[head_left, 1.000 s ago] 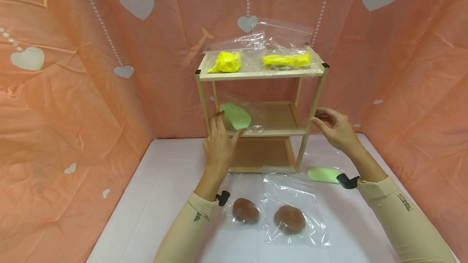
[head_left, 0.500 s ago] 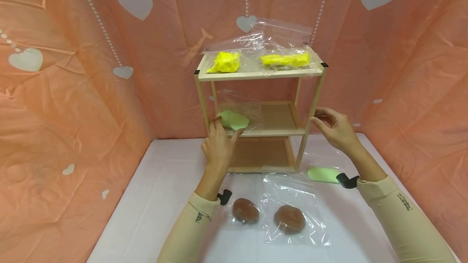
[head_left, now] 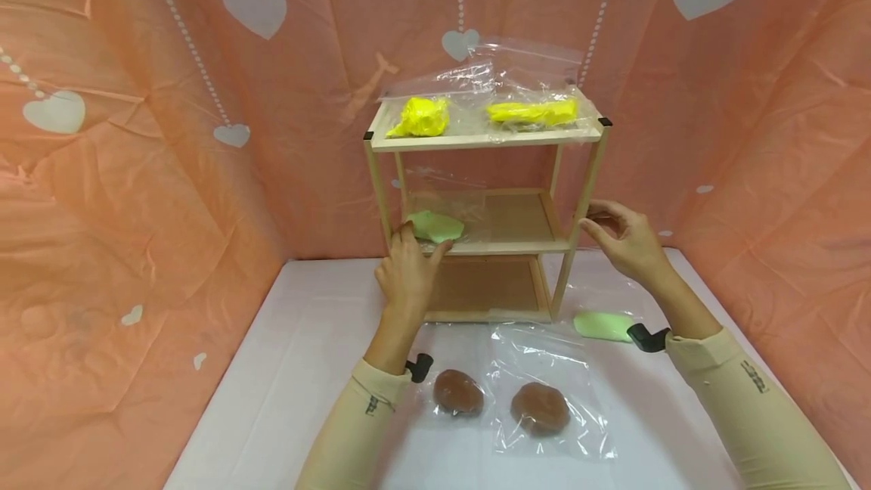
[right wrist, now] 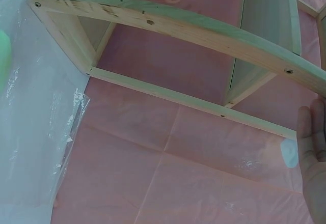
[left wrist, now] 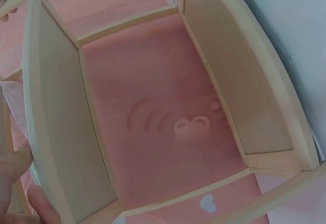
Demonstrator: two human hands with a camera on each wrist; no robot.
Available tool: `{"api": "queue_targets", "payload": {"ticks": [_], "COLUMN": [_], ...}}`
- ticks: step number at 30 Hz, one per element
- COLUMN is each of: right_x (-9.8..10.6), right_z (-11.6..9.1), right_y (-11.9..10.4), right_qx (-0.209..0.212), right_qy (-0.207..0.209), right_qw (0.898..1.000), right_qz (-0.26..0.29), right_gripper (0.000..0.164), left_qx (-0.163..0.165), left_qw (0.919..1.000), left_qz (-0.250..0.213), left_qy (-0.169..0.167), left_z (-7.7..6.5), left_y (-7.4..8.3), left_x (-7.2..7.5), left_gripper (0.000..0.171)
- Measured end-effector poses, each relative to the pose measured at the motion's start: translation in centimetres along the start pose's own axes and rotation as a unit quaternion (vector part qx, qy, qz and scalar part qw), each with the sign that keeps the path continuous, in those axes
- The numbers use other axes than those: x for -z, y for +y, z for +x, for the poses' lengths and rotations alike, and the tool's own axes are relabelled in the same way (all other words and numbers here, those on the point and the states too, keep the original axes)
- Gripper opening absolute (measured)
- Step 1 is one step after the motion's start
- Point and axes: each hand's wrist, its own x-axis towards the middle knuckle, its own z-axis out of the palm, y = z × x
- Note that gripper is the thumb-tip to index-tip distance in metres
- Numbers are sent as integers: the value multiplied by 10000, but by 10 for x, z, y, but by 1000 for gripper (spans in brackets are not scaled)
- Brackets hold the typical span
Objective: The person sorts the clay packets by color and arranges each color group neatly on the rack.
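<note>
A three-tier wooden shelf rack (head_left: 486,144) stands at the back of the table in the head view. On the left of its middle tier lies a light green slab (head_left: 438,227), clay-like, in a clear zip bag. My left hand (head_left: 407,274) is at that tier's front left, thumb and fingers spread along the edge beside the slab. The left wrist view has those fingers (left wrist: 18,163) right at the board's edge. With thumb and fingers my right hand (head_left: 629,244) holds the rack's right front post; in the right wrist view this hand (right wrist: 315,147) shows partly.
Two bagged bright yellow lumps, one rounded (head_left: 423,116) and one long (head_left: 534,111), lie on the top tier. Two bagged brown lumps (head_left: 458,392) are in front of the rack. Another green slab (head_left: 602,326) lies beneath my right forearm. Pink cloth (head_left: 327,36) hangs behind.
The bagged green slab has tipped down from a raised slant to lie flatter on the middle tier, my left fingers lowering slightly with it. My right hand has stayed at the post.
</note>
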Motion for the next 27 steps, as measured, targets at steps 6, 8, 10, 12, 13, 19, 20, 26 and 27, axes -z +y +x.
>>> {"api": "queue_targets", "payload": {"ticks": [6, 8, 10, 12, 13, 19, 20, 26, 27], "right_x": [-1, -1, -1, -1, 0, 0, 0, 0, 0], "right_z": [0, 0, 0, 1, 0, 0, 0, 0, 0], "right_y": [3, 3, 3, 2, 2, 1, 1, 1, 1], "right_qx": [31, 45, 40, 28, 18, -9, -11, -42, -49], "right_qy": [19, 30, 31, 24, 20, 10, 8, -2, -1], "right_qw": [10000, 10000, 10000, 10000, 10000, 10000, 10000, 10000, 10000], "right_qz": [74, 62, 43, 40, 36, 35, 35, 35, 29], "right_gripper": [30, 30, 30, 31, 31, 31, 31, 31, 31], "left_qx": [21, -34, -122, -219, -272, -500, -512, -629, -672], "left_qw": [10000, 10000, 9999, 9997, 9995, 9982, 9981, 9967, 9960], "left_qz": [-5, -7, 8, 34, 36, -77, -105, -318, -377], "left_qy": [-73, -28, 31, 102, 143, 319, 321, 410, 462], "left_z": [-2, -2, -3, -3, -4, -9, -9, -15, -16], "left_y": [0, -1, -1, -2, -2, -4, -5, -10, -11], "left_x": [1, 2, 2, 2, 3, 6, 7, 15, 17], "left_gripper": [87, 86, 85, 83, 83, 76, 75, 66, 63]}}
